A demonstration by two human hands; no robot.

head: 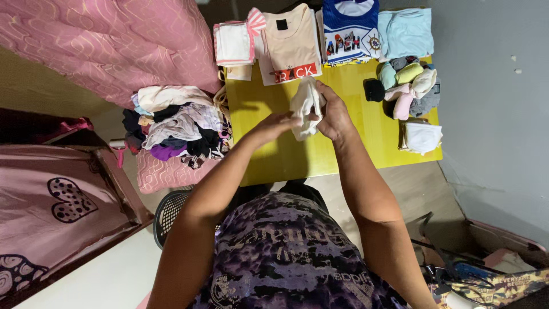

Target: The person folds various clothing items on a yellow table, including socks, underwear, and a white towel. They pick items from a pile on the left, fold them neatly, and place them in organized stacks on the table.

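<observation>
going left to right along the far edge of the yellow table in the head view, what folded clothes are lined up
white folded garment with pink striped trim → peach t-shirt with a red band → blue and white printed t-shirt → pale blue folded top

A yellow table (354,143) runs along a grey wall (492,114). At its far edge sit folded tops in a row — a pink-striped white one (235,43), a peach shirt (291,43), a blue and white jersey (350,28) and a pale blue top (406,31). Rolled socks (409,86) in pastel colours cluster near the right end, beside a folded white cloth (423,137). Left of the table, a heap of unfolded clothes (174,123) rests on a pink cushion (166,171) — pink quilted bedding (114,40) lies behind it.
</observation>
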